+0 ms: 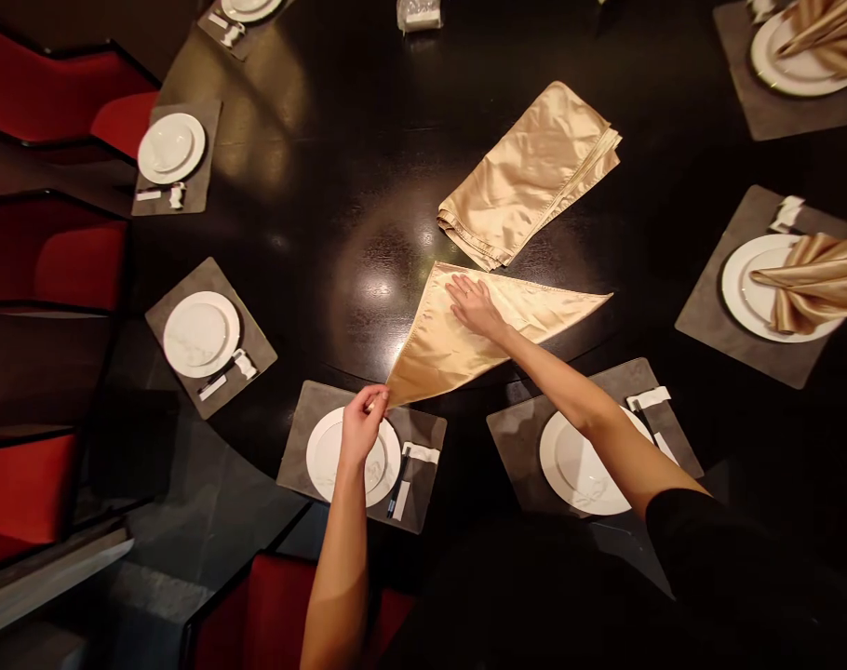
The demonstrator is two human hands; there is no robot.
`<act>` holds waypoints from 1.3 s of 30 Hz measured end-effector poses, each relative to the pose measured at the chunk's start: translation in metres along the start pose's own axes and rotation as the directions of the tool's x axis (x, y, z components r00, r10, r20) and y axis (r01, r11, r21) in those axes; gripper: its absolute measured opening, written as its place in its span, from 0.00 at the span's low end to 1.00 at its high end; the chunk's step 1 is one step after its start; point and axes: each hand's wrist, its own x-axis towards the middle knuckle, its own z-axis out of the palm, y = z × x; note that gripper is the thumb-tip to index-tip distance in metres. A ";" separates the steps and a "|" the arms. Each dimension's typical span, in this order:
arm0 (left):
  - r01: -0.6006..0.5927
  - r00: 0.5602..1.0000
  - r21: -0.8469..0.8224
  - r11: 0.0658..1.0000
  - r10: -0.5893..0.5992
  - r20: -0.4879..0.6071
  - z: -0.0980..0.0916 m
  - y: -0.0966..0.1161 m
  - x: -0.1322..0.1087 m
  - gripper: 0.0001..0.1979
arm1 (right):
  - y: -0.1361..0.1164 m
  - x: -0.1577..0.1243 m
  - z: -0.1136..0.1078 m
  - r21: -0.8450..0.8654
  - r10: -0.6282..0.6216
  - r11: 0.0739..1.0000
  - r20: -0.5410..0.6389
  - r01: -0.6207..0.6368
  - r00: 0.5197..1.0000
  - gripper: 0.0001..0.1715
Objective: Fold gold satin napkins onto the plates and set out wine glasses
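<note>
Pinching the sharp corner of a gold satin napkin [437, 344] between its fingertips, the left hand [359, 430] hangs above a white plate [320, 456] on a grey placemat [312, 400]. The napkin lies doubled into a triangle on the dark polished table [312, 186], its corner reaching over the placemat's edge. The right hand [475, 307] presses down near the napkin's middle, palm flat and fingers extended, a steady anchor that seems right for cloth this slippery: the layers stay matched while the corner is held taut. Just beyond lies a folded stack of the same satin [528, 177], and further right a pleated napkin [814, 284] sits on another plate [741, 288].
</note>
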 end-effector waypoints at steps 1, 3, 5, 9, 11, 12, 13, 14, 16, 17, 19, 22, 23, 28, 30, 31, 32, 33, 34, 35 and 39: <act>-0.019 0.998 -0.023 1.000 0.021 0.063 0.007 0.015 0.012 0.21 | -0.008 -0.015 -0.002 0.051 -0.012 0.999 -0.029 0.014 0.999 0.31; -0.080 0.975 -0.054 0.995 0.090 0.205 0.027 0.046 0.048 0.22 | -0.024 -0.053 -0.005 0.154 0.007 0.988 -0.053 0.001 0.999 0.27; -0.180 0.942 -0.007 0.984 0.174 0.286 0.054 0.076 0.098 0.21 | -0.035 -0.096 -0.003 0.238 0.070 0.970 -0.053 -0.055 0.996 0.25; -0.277 0.961 0.365 0.889 0.247 0.128 0.108 0.122 0.216 0.07 | -0.021 -0.165 0.002 0.307 0.302 0.921 -0.170 -0.241 0.938 0.23; -0.227 0.973 0.470 0.853 0.220 0.071 0.127 0.133 0.266 0.04 | 0.008 -0.181 -0.004 0.340 0.489 0.858 -0.311 -0.385 0.815 0.23; -0.194 0.980 0.500 0.844 0.192 0.056 0.135 0.136 0.286 0.03 | 0.027 -0.185 -0.011 0.370 0.597 0.798 -0.381 -0.475 0.706 0.24; -0.157 0.987 0.522 0.839 0.154 0.049 0.142 0.136 0.302 0.03 | 0.048 -0.187 -0.019 0.407 0.696 0.718 -0.433 -0.564 0.573 0.25; -0.120 0.992 0.539 0.833 0.115 0.044 0.147 0.135 0.315 0.04 | 0.070 -0.186 -0.030 0.444 0.771 0.630 -0.455 -0.637 0.445 0.27; -0.071 0.997 0.561 0.825 0.063 0.032 0.154 0.130 0.331 0.08 | 0.112 -0.180 -0.054 0.483 0.850 0.501 -0.432 -0.718 0.302 0.29; -0.072 0.997 0.563 0.824 0.066 0.032 0.156 0.127 0.335 0.10 | 0.130 -0.176 -0.066 0.485 0.865 0.478 -0.403 -0.732 0.298 0.29; -0.129 0.991 0.549 0.826 0.119 0.053 0.157 0.120 0.337 0.11 | 0.155 -0.166 -0.087 0.473 0.869 0.484 -0.359 -0.736 0.341 0.27; -0.194 0.980 0.528 0.827 0.181 0.077 0.154 0.110 0.332 0.06 | 0.157 -0.145 -0.104 0.430 0.840 0.531 -0.385 -0.730 0.383 0.22; -0.196 0.980 0.527 0.827 0.185 0.075 0.153 0.107 0.329 0.05 | 0.149 -0.135 -0.105 0.403 0.809 0.575 -0.406 -0.712 0.425 0.20; -0.182 0.983 0.469 0.864 0.177 0.055 0.156 0.100 0.316 0.04 | 0.071 -0.050 -0.067 0.238 0.448 0.891 -0.323 -0.387 0.833 0.12; -0.166 0.986 0.430 0.888 0.160 0.050 0.160 0.100 0.311 0.04 | 0.037 -0.007 -0.041 0.261 0.388 0.909 -0.248 -0.324 0.888 0.15; -0.159 0.987 0.418 0.895 0.154 0.046 0.162 0.101 0.310 0.04 | 0.022 0.011 -0.028 0.271 0.379 0.908 -0.212 -0.318 0.901 0.16; -0.156 0.987 0.411 0.898 0.152 0.042 0.163 0.100 0.309 0.05 | 0.010 0.026 -0.016 0.272 0.369 0.910 -0.180 -0.314 0.912 0.18; -0.156 0.987 0.409 0.899 0.154 0.039 0.163 0.100 0.309 0.06 | 0.000 0.035 -0.007 0.264 0.351 0.916 -0.157 -0.304 0.923 0.19; -0.160 0.986 0.408 0.899 0.160 0.035 0.163 0.099 0.309 0.07 | -0.007 0.038 0.001 0.251 0.330 0.924 -0.148 -0.287 0.932 0.20; -0.166 0.985 0.408 0.898 0.168 0.033 0.163 0.097 0.311 0.08 | -0.011 0.035 0.006 0.240 0.309 0.933 -0.157 -0.267 0.938 0.19; -0.202 0.978 0.390 0.898 0.206 0.031 0.162 0.092 0.317 0.12 | -0.012 -0.024 0.011 0.219 0.333 0.935 -0.274 -0.279 0.902 0.21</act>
